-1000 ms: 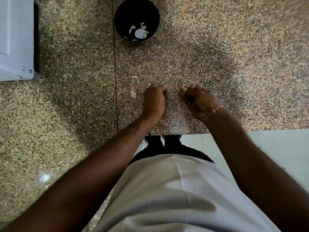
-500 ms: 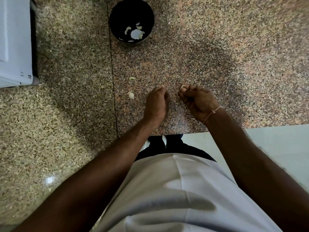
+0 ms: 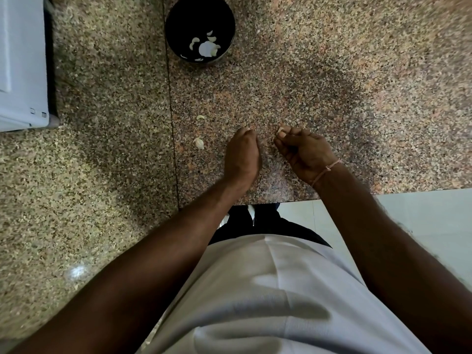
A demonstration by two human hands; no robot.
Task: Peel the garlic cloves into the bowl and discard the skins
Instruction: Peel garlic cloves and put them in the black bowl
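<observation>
Peeling is the step in hand, judging from the head view. The right hand (image 3: pixel 305 152) pinches a small pale garlic clove (image 3: pixel 281 130) between thumb and curled fingers (image 3: pixel 296 135), just above the speckled stone tabletop (image 3: pixel 357 98). The left hand (image 3: pixel 242 154) sits just beside it with its fingers curled under; whether they hold a scrap of skin I cannot tell, since the back of the hand hides them. The black bowl (image 3: pixel 176 19) stands well apart at the far side, with several white pieces (image 3: pixel 207 48) in it. Two loose bits (image 3: pixel 199 143) lie on the stone left of the left hand, skins or cloves I cannot say. Next, as I judge it, the clove needs stripping clean and carrying to the bowl.
</observation>
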